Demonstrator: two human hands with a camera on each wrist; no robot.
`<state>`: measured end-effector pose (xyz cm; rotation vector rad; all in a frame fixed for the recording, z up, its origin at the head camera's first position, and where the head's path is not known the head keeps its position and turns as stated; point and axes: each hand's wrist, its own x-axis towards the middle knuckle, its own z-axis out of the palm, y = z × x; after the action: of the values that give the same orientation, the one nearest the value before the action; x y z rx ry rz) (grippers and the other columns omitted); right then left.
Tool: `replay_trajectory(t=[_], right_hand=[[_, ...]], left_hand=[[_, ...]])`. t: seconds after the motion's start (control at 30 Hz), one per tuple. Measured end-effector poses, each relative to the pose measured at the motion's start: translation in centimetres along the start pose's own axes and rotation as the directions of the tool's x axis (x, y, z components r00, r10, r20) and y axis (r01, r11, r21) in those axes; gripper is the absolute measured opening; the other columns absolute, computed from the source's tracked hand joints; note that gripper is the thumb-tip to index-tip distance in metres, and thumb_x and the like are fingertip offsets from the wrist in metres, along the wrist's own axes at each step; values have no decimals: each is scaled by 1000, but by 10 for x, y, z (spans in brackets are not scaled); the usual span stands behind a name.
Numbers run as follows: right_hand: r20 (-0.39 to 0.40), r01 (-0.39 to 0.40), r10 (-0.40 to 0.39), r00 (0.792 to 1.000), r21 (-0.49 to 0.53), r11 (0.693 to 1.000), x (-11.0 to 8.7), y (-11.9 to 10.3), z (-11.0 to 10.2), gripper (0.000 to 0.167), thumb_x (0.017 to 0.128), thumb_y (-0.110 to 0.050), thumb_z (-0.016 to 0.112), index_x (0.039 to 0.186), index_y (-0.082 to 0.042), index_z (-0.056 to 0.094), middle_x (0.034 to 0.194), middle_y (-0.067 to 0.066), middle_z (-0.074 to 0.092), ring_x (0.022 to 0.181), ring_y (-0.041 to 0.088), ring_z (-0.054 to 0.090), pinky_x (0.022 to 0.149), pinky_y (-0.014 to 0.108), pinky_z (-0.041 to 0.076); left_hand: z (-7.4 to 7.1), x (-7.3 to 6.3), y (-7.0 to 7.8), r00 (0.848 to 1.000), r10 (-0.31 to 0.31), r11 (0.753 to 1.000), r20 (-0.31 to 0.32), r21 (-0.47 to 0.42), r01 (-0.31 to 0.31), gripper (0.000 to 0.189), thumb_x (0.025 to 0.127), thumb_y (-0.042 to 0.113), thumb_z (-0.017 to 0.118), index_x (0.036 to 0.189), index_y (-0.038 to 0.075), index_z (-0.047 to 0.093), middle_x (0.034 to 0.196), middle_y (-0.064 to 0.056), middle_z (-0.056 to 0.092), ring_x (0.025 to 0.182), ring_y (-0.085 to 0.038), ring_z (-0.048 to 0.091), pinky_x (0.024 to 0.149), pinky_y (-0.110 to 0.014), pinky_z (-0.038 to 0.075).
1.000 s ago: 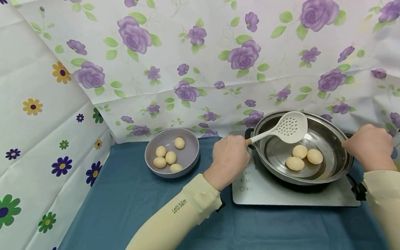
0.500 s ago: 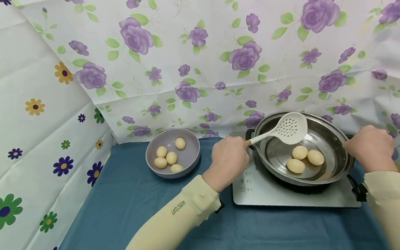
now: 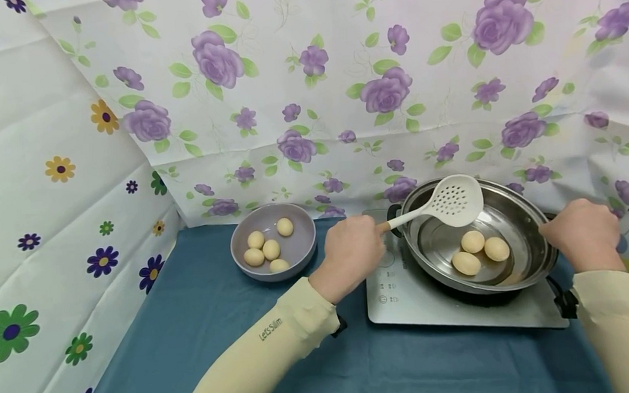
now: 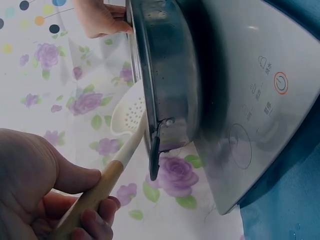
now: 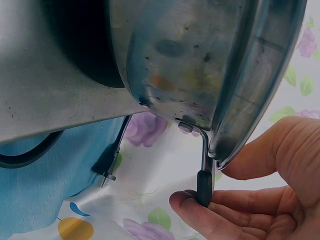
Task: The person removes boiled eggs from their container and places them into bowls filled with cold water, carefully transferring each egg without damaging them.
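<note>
One skimmer (image 3: pixel 458 201) reaches over the left rim of the pan (image 3: pixel 440 250), its head above the far side; whether it touches the rim I cannot tell. The left hand (image 3: pixel 353 254) has its thumb and fingers wrapped round the wooden grip, probably because that leaves the pale shaft free to clear the rim. Its off-white head is broad and pierced with small holes, so liquid should drain through.

At the pan's right, the right hand (image 3: pixel 584 234) pinches, thumb at the rim and fingers bent against the underside of the black handle (image 5: pixel 204 187), seemingly to steady it. The pan is round, shiny within and specked on its outer wall. Three eggs (image 3: pixel 466 263), by their look, lie together inside, toward the near right.

Below is the silver cooker (image 3: pixel 407 305). Well to the left, a grey bowl (image 3: pixel 301 236) has five more eggs (image 3: pixel 271 249), perhaps to keep the two lots apart. Blue cloth (image 3: pixel 182 325) lies beneath; a flowered sheet (image 3: pixel 320 112) hangs at the far side.
</note>
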<state>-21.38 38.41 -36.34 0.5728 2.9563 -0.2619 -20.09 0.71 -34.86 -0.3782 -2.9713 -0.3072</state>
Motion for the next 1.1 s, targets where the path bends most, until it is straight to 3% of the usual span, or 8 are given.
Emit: replay_trajectory(t=[0.13,0.33,0.63,0.83,0.97,1.1], right_hand=[[-8,-39,39,999,-22,999,1,-3,2,53,78,-35,61,88,18,59,84,40,53,69,48,55,40,38,43],[6,-7,7,1000,1,1000,0,1,3,62,77,-37,63,94,22,56,87,43,51,71,50,55,41,38,43],[-29,-39,38,999,-17,999,-2,-4,2,57,78,-36,63,92,19,58,89,41,53,73,50,55,40,39,43],[-23,17,-16,1000,26,1000,0,1,0,64,77,-38,63,95,23,55,89,46,50,72,53,53,40,40,42],[-28,23,-22,999,38,999,1,3,1,59,77,-37,63,89,21,57,85,43,51,70,50,54,40,39,41],[-31,20,-19,999,33,999,0,3,1,59,78,-37,63,88,21,56,83,43,51,68,49,54,40,38,41]], left_hand=[[-4,-2,-5,1000,-17,1000,1,-13,17,29,91,39,57,74,17,65,48,1,45,34,-14,41,28,-25,26],[-11,-7,-17,999,-33,997,6,-72,34,31,91,36,55,66,18,60,49,0,44,34,-14,39,29,-25,24],[-22,-14,-39,999,-35,984,-16,-176,32,30,93,28,53,66,16,59,51,-1,45,36,-15,39,31,-24,25],[-30,-19,-56,996,-89,962,25,-257,93,23,92,24,54,73,15,65,50,-2,50,36,-16,41,31,-23,24],[-35,-22,-70,992,-126,955,23,-267,127,24,91,25,54,72,17,65,50,-3,51,37,-18,43,31,-25,25],[-38,-28,-84,989,-146,961,-20,-240,137,29,92,27,53,65,21,62,55,-4,50,40,-20,44,33,-27,27]])
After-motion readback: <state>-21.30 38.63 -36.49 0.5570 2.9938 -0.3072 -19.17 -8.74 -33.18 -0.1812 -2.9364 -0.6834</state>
